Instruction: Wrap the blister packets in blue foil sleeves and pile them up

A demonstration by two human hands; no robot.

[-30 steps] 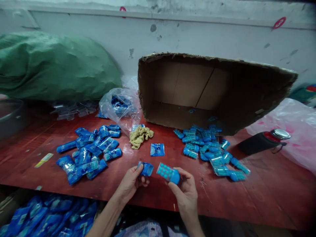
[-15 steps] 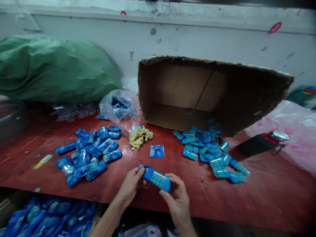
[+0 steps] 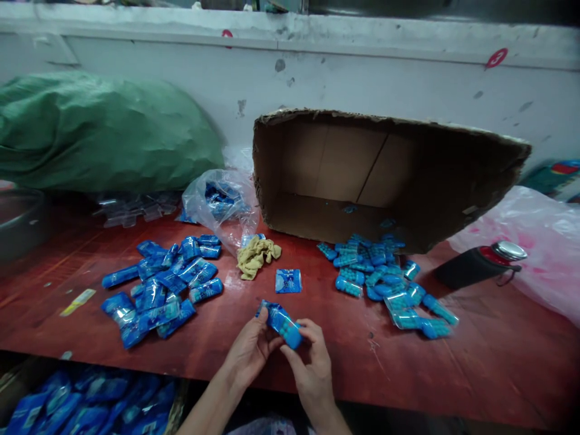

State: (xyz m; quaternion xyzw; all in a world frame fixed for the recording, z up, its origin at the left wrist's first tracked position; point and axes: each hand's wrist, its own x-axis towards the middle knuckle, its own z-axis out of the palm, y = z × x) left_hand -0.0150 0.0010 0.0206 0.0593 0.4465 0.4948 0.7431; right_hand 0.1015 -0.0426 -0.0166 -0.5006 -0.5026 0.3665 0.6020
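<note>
Near the table's front edge, my left hand pinches a blue printed plastic sleeve at its far left end. My right hand grips the rounded blue end of a small clear bottle of teal pellets. The bottle sits partly inside the sleeve, with its right end bare. Just beyond my hands a flat blue sleeve lies on the red table. To the left is a heap of sleeved bottles; to the right, a heap of bare bottles.
A cardboard box lies on its side at the back, opening toward me. Left of it are a yellow cloth, a clear bag of sleeves and a big green sack. A dark flask lies right. Sleeved packs fill a box below the table.
The sleeve now covers more of the bottle. My right hand has moved left toward my left hand, and less of the pellets shows.
</note>
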